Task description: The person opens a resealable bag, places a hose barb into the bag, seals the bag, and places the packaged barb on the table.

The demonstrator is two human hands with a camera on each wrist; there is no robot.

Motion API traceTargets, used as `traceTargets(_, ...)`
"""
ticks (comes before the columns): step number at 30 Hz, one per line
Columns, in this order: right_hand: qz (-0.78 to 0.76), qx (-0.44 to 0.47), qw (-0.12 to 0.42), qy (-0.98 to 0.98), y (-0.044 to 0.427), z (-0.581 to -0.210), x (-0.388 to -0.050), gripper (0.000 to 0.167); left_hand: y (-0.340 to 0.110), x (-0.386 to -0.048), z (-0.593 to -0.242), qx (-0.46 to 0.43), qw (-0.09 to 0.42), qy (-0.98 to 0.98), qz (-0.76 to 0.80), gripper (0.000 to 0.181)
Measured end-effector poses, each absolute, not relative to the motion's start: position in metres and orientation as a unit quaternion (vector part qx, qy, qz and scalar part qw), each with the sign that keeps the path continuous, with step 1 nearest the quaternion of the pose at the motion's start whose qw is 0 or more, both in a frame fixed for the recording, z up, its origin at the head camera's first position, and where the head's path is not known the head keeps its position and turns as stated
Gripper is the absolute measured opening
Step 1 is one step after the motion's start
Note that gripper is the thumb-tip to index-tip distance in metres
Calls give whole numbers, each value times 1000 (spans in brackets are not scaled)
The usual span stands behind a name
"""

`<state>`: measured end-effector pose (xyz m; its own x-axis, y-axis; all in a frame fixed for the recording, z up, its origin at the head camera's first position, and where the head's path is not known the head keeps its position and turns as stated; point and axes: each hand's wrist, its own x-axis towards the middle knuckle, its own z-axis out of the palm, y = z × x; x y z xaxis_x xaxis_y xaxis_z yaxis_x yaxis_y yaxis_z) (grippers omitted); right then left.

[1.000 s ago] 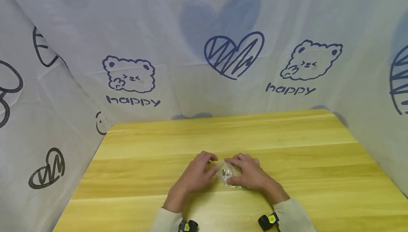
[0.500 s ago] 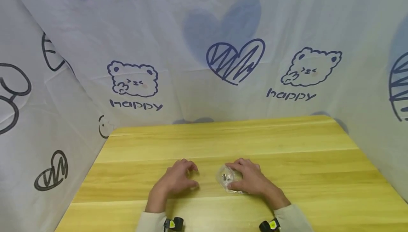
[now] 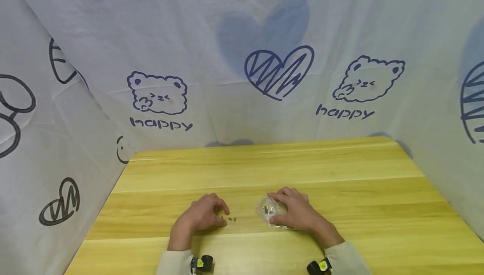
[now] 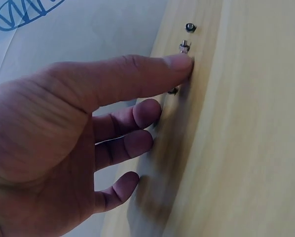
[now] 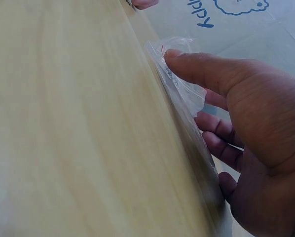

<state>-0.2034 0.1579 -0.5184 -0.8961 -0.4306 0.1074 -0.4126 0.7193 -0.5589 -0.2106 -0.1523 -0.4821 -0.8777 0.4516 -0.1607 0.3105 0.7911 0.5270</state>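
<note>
In the head view, the biggest change is on my left: a few small metal pieces (image 3: pixel 232 219) now show on the table (image 3: pixel 321 161), right by the fingertips of my left hand (image 3: pixel 198 214). Half a second ago I could not see any there, and a second ago that hand was right beside the clear bag (image 3: pixel 273 210). Now the two are well apart. My left thumb and forefinger curve toward each other with a gap between them. My right hand (image 3: pixel 296 210) has hardly shifted; its thumb and fingers hold the bag, which lies on the table with more dark bits inside. I take this to mean that the sorting-out is only part done: some pieces are out, others are not.

From the left wrist, I see my thumb stretched over the tabletop and the other fingers loosely bent below it. Two pieces lie past the thumb and a darker one shows just under it; I cannot tell whether the thumb touches that one.

From the right wrist, my thumb presses on the crinkled bag, with fingers bent behind it. At the top edge, a left fingertip shows beside a bit of metal.
</note>
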Motion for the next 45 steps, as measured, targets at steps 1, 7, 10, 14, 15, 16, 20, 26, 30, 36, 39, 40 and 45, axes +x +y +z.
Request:
traceTargets(1, -296, -228, 15, 928, 158, -519, -203, 67, -153, -211, -482, 202, 141, 935, 253, 19)
traceTargets(7, -293, -226, 14, 929, 158, -520, -203, 68, -162, -209, -482, 173, 147, 934, 277, 16)
traceTargets(10, -294, -224, 12, 929, 158, -520, -203, 68, -165, -209, -483, 170, 145, 933, 281, 14)
traceTargets(14, -296, -221, 13, 929, 159, -520, -204, 69, -165, -211, -488, 185, 129, 933, 279, 8)
traceTargets(15, -295, -221, 13, 929, 158, -521, -204, 69, -164, -212, -489, 189, 124, 934, 278, 7)
traceTargets(16, -295, -221, 12, 930, 158, -521, -204, 69, -164, -213, -490, 192, 120, 934, 276, 5)
traceTargets(20, -293, -221, 13, 930, 158, -520, -204, 69, -163, -215, -493, 194, 107, 938, 267, 5)
traceTargets(26, -292, -221, 19, 930, 158, -520, -203, 69, -163, -216, -494, 191, 98, 941, 261, 6)
traceTargets(30, -292, -221, 17, 930, 158, -521, -204, 69, -163, -216, -494, 193, 89, 942, 258, 6)
traceTargets(36, -289, -220, 13, 932, 158, -521, -204, 69, -158, -215, -495, 198, 73, 949, 234, 7)
traceTargets(39, -288, -220, 13, 932, 158, -520, -203, 69, -154, -213, -496, 197, 64, 953, 222, 9)
traceTargets(40, -289, -220, 14, 932, 158, -520, -203, 69, -153, -213, -496, 198, 63, 954, 218, 10)
traceTargets(45, -290, -221, 18, 931, 158, -517, -203, 69, -148, -212, -495, 199, 60, 954, 216, 10)
